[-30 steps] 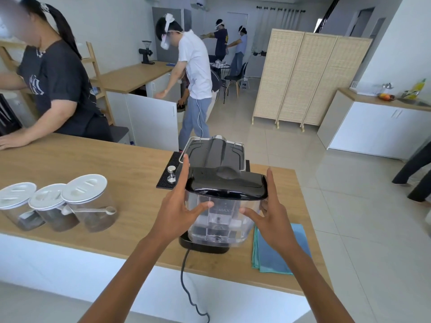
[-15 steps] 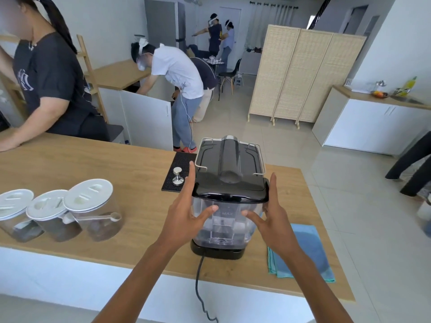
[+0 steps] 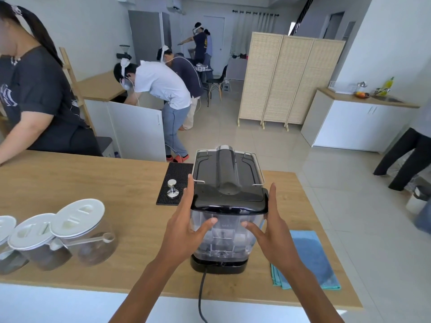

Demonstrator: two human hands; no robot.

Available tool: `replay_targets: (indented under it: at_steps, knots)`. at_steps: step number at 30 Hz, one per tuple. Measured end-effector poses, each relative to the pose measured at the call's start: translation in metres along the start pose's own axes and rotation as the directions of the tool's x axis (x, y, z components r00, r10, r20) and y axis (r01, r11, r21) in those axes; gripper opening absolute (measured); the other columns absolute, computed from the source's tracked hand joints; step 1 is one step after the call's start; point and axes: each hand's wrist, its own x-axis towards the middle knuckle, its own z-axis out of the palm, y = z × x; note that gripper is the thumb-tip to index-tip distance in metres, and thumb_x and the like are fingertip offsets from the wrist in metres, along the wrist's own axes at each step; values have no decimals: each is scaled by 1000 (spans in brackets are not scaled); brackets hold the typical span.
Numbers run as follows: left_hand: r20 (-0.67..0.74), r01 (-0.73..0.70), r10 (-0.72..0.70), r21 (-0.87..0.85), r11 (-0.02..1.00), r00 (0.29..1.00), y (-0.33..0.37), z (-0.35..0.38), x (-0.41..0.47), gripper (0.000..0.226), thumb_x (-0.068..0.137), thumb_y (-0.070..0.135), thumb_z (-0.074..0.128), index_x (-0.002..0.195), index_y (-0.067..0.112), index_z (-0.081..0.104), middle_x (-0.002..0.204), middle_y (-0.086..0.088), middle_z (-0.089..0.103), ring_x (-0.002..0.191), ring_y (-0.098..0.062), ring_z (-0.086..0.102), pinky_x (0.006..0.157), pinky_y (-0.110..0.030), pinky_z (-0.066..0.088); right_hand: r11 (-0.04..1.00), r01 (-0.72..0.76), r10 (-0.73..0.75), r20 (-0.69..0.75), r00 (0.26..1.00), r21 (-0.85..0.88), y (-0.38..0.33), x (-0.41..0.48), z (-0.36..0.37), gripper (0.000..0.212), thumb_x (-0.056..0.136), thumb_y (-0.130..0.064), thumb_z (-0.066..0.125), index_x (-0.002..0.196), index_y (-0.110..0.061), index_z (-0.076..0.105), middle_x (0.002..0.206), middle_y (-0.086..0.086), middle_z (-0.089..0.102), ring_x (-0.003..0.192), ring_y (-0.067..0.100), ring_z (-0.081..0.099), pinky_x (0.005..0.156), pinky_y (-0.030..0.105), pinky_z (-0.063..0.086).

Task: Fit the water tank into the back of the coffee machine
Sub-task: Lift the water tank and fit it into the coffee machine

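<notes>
Nearest the camera, a black power cord (image 3: 201, 297) hangs over the front edge of the wooden counter (image 3: 93, 183). Just above it, both hands press flat against the clear water tank (image 3: 222, 238), which stands upright at the back of the coffee machine (image 3: 227, 180) on the machine's black base. The left hand (image 3: 184, 229) lies open along the tank's left side, fingers straight up beside the black lid (image 3: 229, 202), thumb laid across the near face. The right hand (image 3: 271, 234) mirrors it on the right side, fingers spread, thumb on the near face. Neither hand is closed; the tank is held between the two palms. A folded blue cloth (image 3: 310, 259) lies on the counter just right of the machine. Three lidded jars (image 3: 77, 231) stand to the left, well apart from it. Farther back, a metal tamper (image 3: 172, 188) sits on a black mat (image 3: 175, 183) beside the machine's left side. Beyond the counter, several people stand or bend over in the room.
</notes>
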Motion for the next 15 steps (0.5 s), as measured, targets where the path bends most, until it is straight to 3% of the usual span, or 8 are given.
replay_targets:
  at_steps: [3, 6, 10, 13, 15]
  knots:
    - [13, 18, -18, 15, 1000, 1000, -7, 5, -3, 108, 85, 42, 73, 154, 48, -11, 139, -36, 40, 123, -51, 40, 97, -56, 43, 1000, -18, 17, 5, 1000, 15, 6, -4, 4, 108, 91, -41, 68, 149, -51, -22, 148, -44, 10, 137, -4, 30, 94, -3, 27]
    - [33, 15, -15, 2, 1000, 999, -15, 11, -10, 107, 84, 49, 71, 153, 49, -11, 159, -18, 28, 124, -52, 43, 98, -61, 42, 999, -41, 41, 7, 999, -17, 12, -10, 11, 106, 90, -48, 65, 145, -54, -25, 147, -43, -3, 145, 11, 30, 99, 12, 30]
    - [37, 40, -40, 3, 999, 998, -17, 12, -10, 107, 84, 51, 70, 153, 50, -11, 151, -30, 28, 128, -52, 38, 100, -63, 37, 997, -62, 62, -1, 998, -47, 15, -9, 13, 106, 89, -49, 66, 147, -51, -22, 144, -43, -6, 145, 19, 33, 99, 17, 32]
    - [17, 13, -12, -27, 1000, 1000, -19, 12, -10, 107, 81, 57, 68, 152, 51, -12, 165, -1, 24, 137, -42, 39, 104, -61, 43, 997, -62, 62, -1, 998, -46, 13, -9, 12, 105, 89, -48, 67, 150, -46, -20, 141, -46, -2, 144, 17, 34, 97, 17, 33]
    - [18, 10, -9, -61, 998, 1000, -21, 13, -10, 109, 81, 56, 69, 152, 52, -14, 165, 15, 16, 146, -25, 35, 111, -54, 41, 997, -61, 61, -5, 998, -41, 13, -10, 11, 105, 89, -48, 67, 151, -46, -18, 141, -47, 0, 144, 15, 33, 98, 17, 32]
